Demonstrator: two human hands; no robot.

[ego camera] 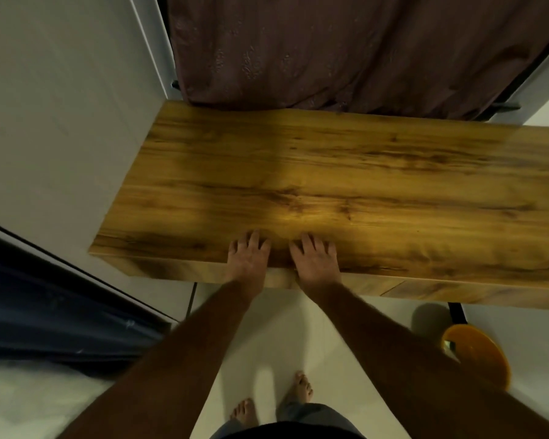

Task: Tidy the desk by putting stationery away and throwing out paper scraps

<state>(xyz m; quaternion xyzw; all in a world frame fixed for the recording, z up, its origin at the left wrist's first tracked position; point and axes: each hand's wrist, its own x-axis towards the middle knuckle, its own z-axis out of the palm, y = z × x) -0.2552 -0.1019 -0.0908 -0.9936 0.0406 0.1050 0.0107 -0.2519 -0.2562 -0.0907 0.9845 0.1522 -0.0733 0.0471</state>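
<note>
So the person was standing barefoot at a wooden worktop with heavy brown grain, and both hands were laid flat on it right at the near edge. The left hand had its fingers stretched out and slightly spread, palm down on the wood, holding nothing. The right hand was doing the same thing just beside it, fingers straight and relaxed, with a small gap of bare wood between the two hands. I couldn't spot any stationery or paper scraps on the worktop surface in this view, so can't say where those were. Behind the worktop hung a dark maroon curtain, its hem touching the far edge. A pale wall ran along the left end of the worktop. Down on the light floor, to the right and under the near edge, sat an orange round container, partly hidden by the right forearm. At the lower left there was something dark blue, cloth-looking but too blurry to call.
</note>
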